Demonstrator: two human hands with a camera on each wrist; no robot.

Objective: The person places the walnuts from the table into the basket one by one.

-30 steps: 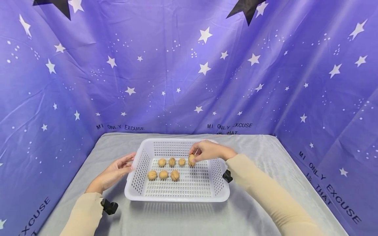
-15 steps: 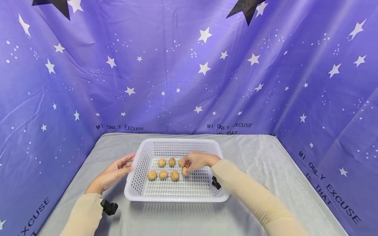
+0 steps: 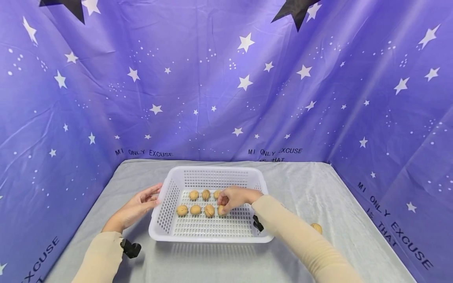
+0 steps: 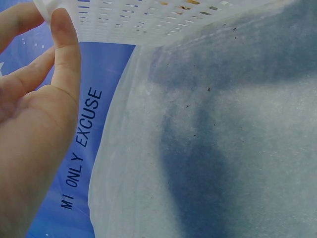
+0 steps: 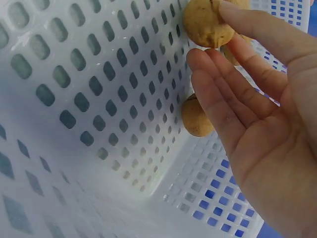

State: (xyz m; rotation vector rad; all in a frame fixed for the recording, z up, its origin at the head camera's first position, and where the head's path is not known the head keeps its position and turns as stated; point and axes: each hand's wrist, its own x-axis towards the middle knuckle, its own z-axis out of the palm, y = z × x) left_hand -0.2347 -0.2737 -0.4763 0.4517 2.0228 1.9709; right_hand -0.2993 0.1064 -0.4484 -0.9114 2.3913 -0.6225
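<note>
A white perforated plastic basket (image 3: 209,239) stands on the table with two rows of walnuts on its floor. My left hand (image 3: 136,206) pinches its left rim, thumb outside, as the left wrist view shows. Inside the basket, my right hand (image 3: 236,197) holds a walnut (image 5: 208,22) between thumb and fingers, low at the right end of the near row. Beside it in that row lies a walnut (image 3: 209,210), with others to its left. In the far row, the rightmost walnut (image 3: 216,194) is partly hidden by my right fingers.
Another walnut (image 3: 316,228) lies on the grey table cloth (image 3: 297,179) right of the basket, partly covered by my right sleeve (image 3: 301,236). Purple star-printed curtains (image 3: 209,98) enclose the back and sides of the table.
My right hand has brought the walnut left and nearer, from beyond the far row down to the near row. The walnut on the table has come out from behind my sleeve. My left hand stays put.
</note>
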